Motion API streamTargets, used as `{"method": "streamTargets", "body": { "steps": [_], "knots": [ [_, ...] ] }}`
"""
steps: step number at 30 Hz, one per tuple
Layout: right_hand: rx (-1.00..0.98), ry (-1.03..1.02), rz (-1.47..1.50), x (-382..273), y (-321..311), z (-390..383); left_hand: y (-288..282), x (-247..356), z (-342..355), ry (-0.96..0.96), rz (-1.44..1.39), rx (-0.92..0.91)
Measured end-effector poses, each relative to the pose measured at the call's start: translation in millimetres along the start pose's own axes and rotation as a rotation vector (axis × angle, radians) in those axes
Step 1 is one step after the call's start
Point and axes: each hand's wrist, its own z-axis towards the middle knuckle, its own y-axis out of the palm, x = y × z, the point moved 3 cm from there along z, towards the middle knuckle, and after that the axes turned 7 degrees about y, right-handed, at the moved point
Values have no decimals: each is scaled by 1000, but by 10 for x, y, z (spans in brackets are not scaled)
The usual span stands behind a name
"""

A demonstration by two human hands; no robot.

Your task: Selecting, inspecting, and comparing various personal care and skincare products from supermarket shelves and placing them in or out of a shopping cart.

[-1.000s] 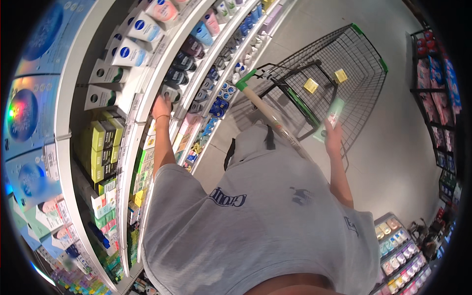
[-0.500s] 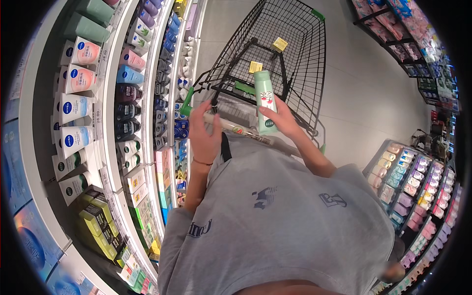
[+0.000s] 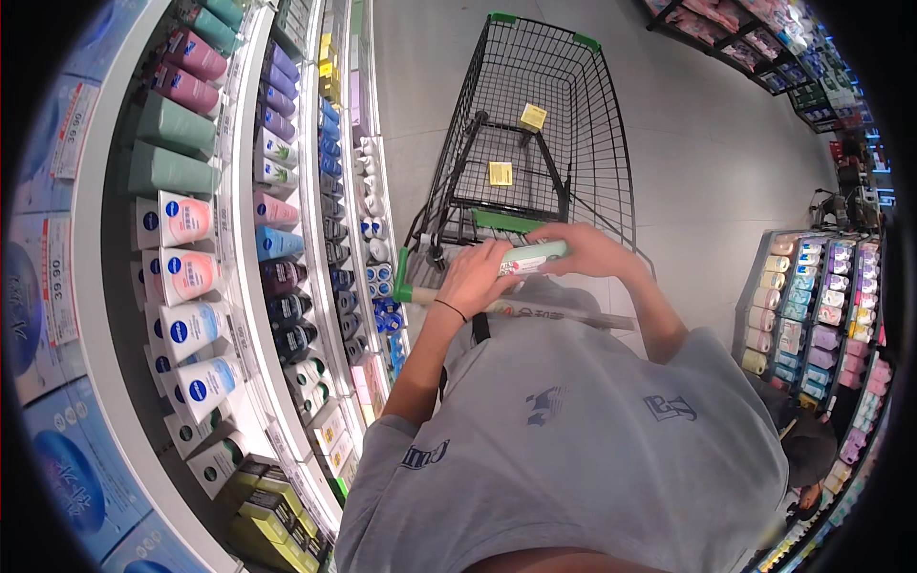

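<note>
A pale green squeeze tube (image 3: 532, 260) with a white and red label lies sideways between my two hands, above the cart's handle bar (image 3: 564, 315). My left hand (image 3: 475, 280) closes on its left end, the fingers bent around it. At the other end, my right hand (image 3: 594, 252) grips the tube with the thumb and fingers. The black wire shopping cart (image 3: 621, 158) with green corner pieces stands just beyond my hands. Two small yellow cards show in it.
On the left, a long white shelf (image 3: 113, 258) carries rows of tubes, bottles and boxes. A display rack (image 3: 764, 272) of small colourful packs stands at the right. Another rack (image 3: 755, 48) is at the far right. Grey tiled floor (image 3: 688, 158) lies between them.
The tube has turned from upright to sideways. My left hand has moved from beside the cart handle onto the tube. The view has shifted, showing the cart straighter ahead.
</note>
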Motion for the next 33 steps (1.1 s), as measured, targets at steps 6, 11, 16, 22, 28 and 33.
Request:
{"method": "streamTargets", "body": {
  "steps": [6,11,16,22,28,33],
  "knots": [
    [549,93,169,826,-173,22,-23,-434,263,-276,-129,158],
    [654,174,-238,1457,-32,90,-165,-614,551,-325,-219,263],
    [934,100,-544,1518,-343,432,-227,-869,981,-428,-315,315],
    [969,81,-560,1608,-1103,877,-389,-1056,1650,-444,-254,384],
    [973,-40,-574,1773,-1867,1348,-546,-1187,2370,-484,-206,437],
    [946,-53,-600,1785,-2540,1900,-746,-1468,2987,-472,-184,496]
  ]
}}
